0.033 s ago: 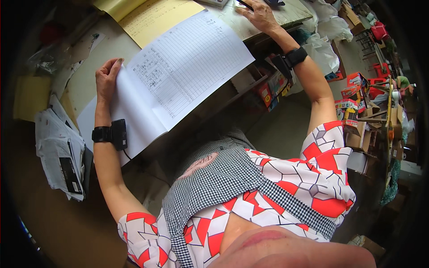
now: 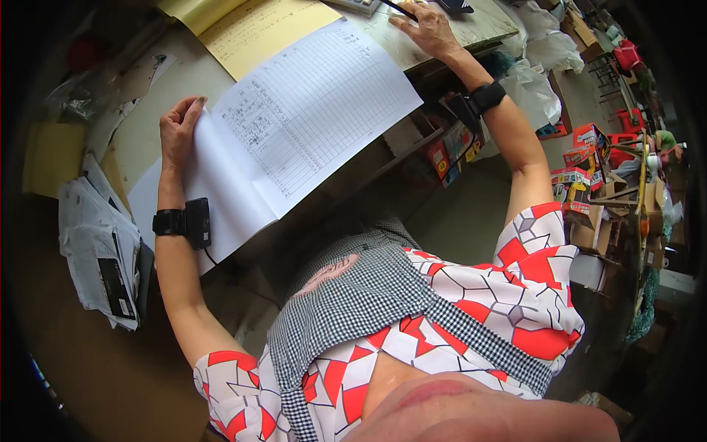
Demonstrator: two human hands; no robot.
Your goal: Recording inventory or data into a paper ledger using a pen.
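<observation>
A large white ruled ledger (image 2: pixel 317 110) lies open on the desk, part of it filled with handwriting. My left hand (image 2: pixel 179 132) rests on its left page, fingers curled at the page's upper edge by the fold. My right hand (image 2: pixel 427 31) reaches to the far side of the desk and holds a black pen (image 2: pixel 398 9) close to a calculator (image 2: pixel 357 4) at the top edge. Each wrist carries a black band with a small device.
A yellow writing pad (image 2: pixel 258 29) lies beyond the ledger. Folded papers and newspapers (image 2: pixel 99 243) are stacked at the left. Colourful boxes (image 2: pixel 582 158), plastic bags (image 2: pixel 534 74) and shelves crowd the right side below the desk edge.
</observation>
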